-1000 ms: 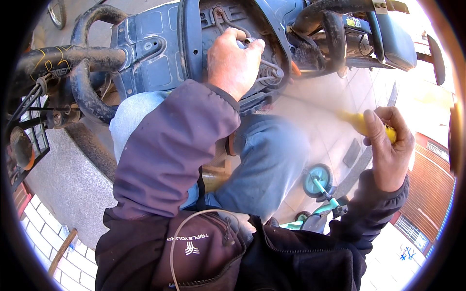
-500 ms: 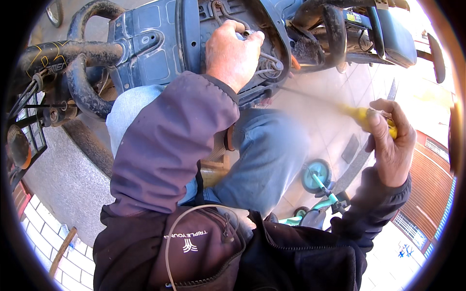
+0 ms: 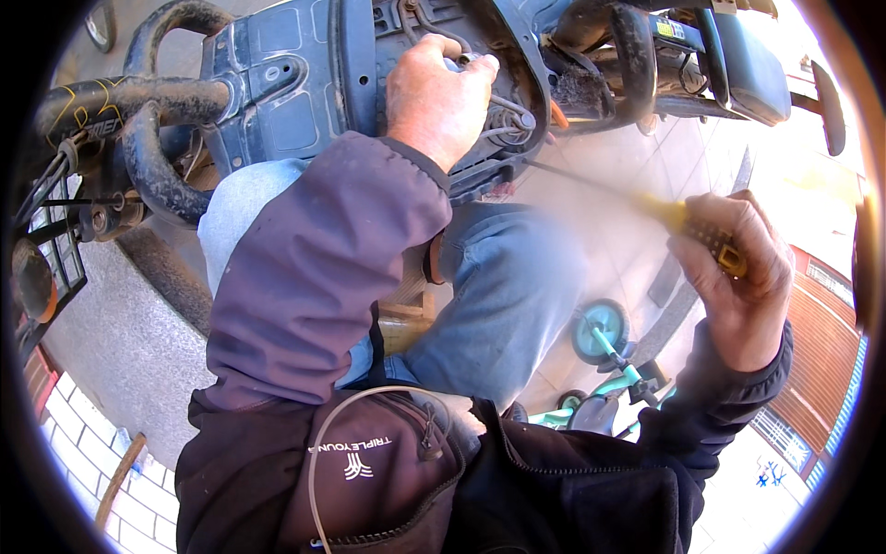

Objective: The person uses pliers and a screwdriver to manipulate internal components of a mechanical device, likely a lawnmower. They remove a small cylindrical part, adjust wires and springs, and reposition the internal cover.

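Note:
A dusty blue-grey scooter body (image 3: 291, 88) lies across the top of the view, with an oval compartment (image 3: 489, 32) in it. Over that compartment, my left hand (image 3: 438, 103) has its fingers and thumb curled together around a small part that they mostly hide. Just to the right of its wrist, a coiled spring or hose piece (image 3: 506, 122) shows. Out on the right, my right hand (image 3: 743, 268) is closed on the yellow-and-black handle of a screwdriver (image 3: 678, 217). The long thin shaft slants up left, its tip by the compartment's lower right rim; contact cannot be made out.
Thick black tube bars (image 3: 637, 74) flank the scooter body, and a black wire basket (image 3: 60, 245) hangs at the left. My bent knee (image 3: 503, 295) is below the compartment. A small teal-wheeled children's vehicle (image 3: 602, 334) stands on the tiled floor at the right.
The fingers of my right hand have shifted and turned round the screwdriver handle, and the handle's dark textured side now shows. My left hand has stayed nearly in place.

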{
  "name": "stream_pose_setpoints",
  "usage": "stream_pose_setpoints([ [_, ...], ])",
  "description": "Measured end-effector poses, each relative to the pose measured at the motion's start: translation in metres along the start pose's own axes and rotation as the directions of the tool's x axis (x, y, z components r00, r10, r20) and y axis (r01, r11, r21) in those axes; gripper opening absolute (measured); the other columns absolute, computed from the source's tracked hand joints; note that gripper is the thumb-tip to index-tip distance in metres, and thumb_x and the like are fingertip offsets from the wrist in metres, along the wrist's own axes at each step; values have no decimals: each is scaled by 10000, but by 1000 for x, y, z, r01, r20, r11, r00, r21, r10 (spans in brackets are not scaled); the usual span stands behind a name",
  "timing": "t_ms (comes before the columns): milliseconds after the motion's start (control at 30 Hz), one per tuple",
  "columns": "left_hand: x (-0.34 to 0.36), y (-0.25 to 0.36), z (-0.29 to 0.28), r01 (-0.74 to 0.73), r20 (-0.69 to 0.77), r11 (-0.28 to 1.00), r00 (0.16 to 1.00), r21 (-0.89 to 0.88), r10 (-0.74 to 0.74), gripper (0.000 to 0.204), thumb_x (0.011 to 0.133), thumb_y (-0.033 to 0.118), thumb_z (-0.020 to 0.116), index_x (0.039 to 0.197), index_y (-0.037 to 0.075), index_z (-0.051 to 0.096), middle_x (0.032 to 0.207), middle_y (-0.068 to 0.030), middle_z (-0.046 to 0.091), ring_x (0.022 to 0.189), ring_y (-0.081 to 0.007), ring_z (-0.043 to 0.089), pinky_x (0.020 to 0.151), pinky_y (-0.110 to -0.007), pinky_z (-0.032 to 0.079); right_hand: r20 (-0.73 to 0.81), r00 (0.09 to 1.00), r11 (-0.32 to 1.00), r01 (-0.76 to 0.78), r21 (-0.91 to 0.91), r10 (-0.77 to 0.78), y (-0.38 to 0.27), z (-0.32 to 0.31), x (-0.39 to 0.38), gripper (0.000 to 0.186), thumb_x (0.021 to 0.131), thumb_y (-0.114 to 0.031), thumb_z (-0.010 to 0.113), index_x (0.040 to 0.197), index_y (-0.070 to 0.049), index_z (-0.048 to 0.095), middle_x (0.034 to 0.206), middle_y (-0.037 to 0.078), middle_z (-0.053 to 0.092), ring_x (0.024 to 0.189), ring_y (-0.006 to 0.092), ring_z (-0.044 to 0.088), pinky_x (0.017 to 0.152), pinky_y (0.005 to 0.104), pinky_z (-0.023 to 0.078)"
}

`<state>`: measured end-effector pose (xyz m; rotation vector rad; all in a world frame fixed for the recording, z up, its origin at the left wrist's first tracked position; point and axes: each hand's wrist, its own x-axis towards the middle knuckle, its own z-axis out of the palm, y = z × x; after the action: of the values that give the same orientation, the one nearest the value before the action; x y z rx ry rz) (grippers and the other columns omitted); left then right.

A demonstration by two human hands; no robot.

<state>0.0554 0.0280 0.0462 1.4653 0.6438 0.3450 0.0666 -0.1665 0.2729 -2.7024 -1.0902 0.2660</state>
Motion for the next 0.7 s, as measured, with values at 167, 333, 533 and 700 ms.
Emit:
stream_pose_setpoints([
  [167,-1,6,-1,22,13,999,1000,30,-23,297,855,166,712,1025,-61,625,797,-82,658,638,-116,624,565,-235,468,-116,949,912,-242,330,294,14,12,-6,471,819,-432,750,1007,-12,652,817,106,651,682,135,622,592,245,518],
  [333,-2,7,-1,17,9,999,1000,45,-18,298,853,168,713,1026,-58,625,789,-76,657,637,-117,624,568,-234,468,-155,905,904,-354,239,396,17,14,-8,445,845,-458,714,937,-27,647,751,89,626,608,124,575,549,226,487],
  [533,-1,4,0,14,1,999,1000,32,-14,311,846,170,720,1034,-59,624,775,-77,648,640,-119,628,572,-235,474,-82,977,967,-179,180,196,16,7,-9,353,831,-336,764,926,-24,630,802,94,637,673,147,591,625,258,486],
  [700,-2,3,-3,6,-15,998,1000,56,-5,309,848,172,717,1034,-58,626,778,-79,651,649,-121,632,580,-235,478,-11,997,997,78,4,-78,15,1,-7,312,808,-223,785,998,-30,629,875,105,650,761,181,623,689,274,490],
])
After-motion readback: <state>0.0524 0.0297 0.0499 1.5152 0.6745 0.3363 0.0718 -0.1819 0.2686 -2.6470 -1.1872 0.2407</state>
